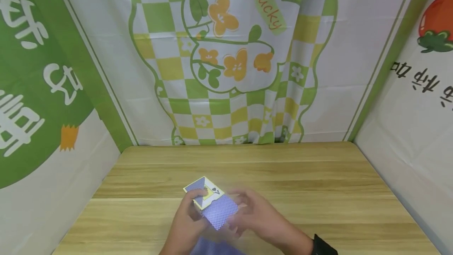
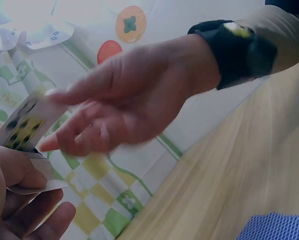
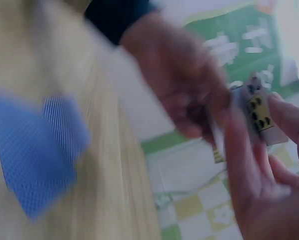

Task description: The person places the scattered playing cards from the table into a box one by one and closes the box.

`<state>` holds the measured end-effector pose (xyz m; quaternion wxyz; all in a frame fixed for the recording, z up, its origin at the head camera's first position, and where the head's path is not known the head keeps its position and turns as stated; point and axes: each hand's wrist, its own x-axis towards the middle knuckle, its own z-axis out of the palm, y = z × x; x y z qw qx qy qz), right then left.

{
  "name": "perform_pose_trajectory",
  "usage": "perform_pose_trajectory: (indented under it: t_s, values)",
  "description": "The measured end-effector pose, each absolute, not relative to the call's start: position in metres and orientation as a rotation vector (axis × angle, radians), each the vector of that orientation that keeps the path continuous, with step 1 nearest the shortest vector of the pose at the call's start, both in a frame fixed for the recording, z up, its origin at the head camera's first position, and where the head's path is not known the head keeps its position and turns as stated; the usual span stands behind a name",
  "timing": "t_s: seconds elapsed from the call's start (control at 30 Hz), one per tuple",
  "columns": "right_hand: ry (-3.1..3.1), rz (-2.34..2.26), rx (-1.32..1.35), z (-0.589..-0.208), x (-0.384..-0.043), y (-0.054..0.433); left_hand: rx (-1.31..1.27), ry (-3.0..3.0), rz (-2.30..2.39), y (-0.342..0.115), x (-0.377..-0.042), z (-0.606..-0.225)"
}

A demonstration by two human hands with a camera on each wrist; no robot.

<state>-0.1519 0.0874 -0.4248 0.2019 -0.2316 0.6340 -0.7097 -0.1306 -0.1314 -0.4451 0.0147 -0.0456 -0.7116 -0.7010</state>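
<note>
My left hand [image 1: 187,219] grips a playing-card box [image 1: 209,194] printed with an ace of spades, its thumb lying across the top. Out of the box's notched end stick blue-backed playing cards [image 1: 219,211]. My right hand [image 1: 258,215] is at their outer end, blurred in the head view. The left wrist view has the right hand [image 2: 124,100] with fingertips at the edge of the cards, whose lower side shows a face with dark pips [image 2: 27,127]. Seen from the right wrist, its thumb and fingers [image 3: 234,150] lie on opposite sides of the cards [image 3: 259,112].
More blue-backed cards [image 1: 216,247] lie spread at the near edge of the wooden table [image 1: 318,192], below the hands. Printed cloth [image 1: 233,109] hangs behind and at both sides of the tabletop. A dark band [image 1: 323,246] circles the right wrist.
</note>
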Motion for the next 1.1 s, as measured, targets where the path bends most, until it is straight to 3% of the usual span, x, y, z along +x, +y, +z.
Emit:
perform_pose_trajectory:
  t_s: [0.2, 0.73, 1.1]
  values:
    - [2.232, -1.848, -0.564, -0.424, -0.160, 0.079, -0.323, -2.304, -2.296, -0.128, -0.127, -0.446]
    - [2.288, -1.851, -0.644, -0.426, -0.162, 0.086, -0.279, -2.239, -2.256, -0.130, -0.125, -0.441]
    - [2.488, -1.186, -0.728, -0.451, -0.138, 0.097, -0.344, -2.120, -2.302, -0.138, -0.124, -0.437]
